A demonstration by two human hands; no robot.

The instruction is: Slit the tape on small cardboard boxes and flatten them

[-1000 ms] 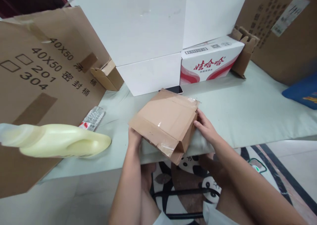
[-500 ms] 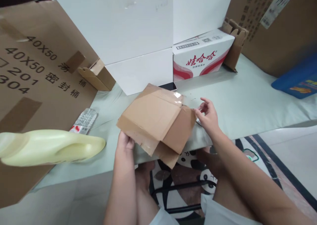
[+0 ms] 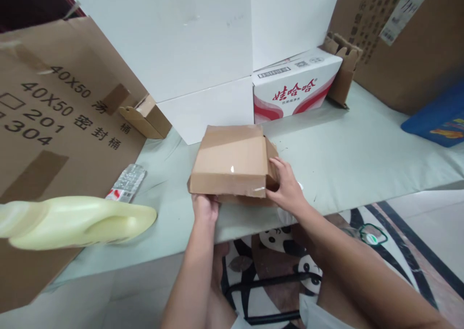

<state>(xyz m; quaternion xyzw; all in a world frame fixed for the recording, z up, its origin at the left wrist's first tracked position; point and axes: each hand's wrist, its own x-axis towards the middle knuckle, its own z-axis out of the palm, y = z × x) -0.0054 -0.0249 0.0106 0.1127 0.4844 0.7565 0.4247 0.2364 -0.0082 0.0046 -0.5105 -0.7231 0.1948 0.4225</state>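
A small brown cardboard box (image 3: 232, 150) with loose flaps is held over the front part of the table, its broad face up and its near flap toward me. My left hand (image 3: 205, 207) grips it from below at the near left edge, with the fingers mostly hidden under the cardboard. On the other side, my right hand (image 3: 286, 186) holds the right end, thumb at the near corner and fingers against the side flap. Something small and white (image 3: 300, 186) shows just beside the right hand; I cannot make out what it is.
A pale yellow bottle (image 3: 83, 221) lies at the left, with a silvery packet (image 3: 127, 181) behind it. White panels (image 3: 206, 109) and a white and red carton (image 3: 297, 87) stand at the back. A blue container (image 3: 438, 121) is at the right edge of the green-covered table (image 3: 369, 155).
The cardboard box has been turned so its near flap faces me. My right hand has closed onto its right end, and my left hand has shifted right along with it.
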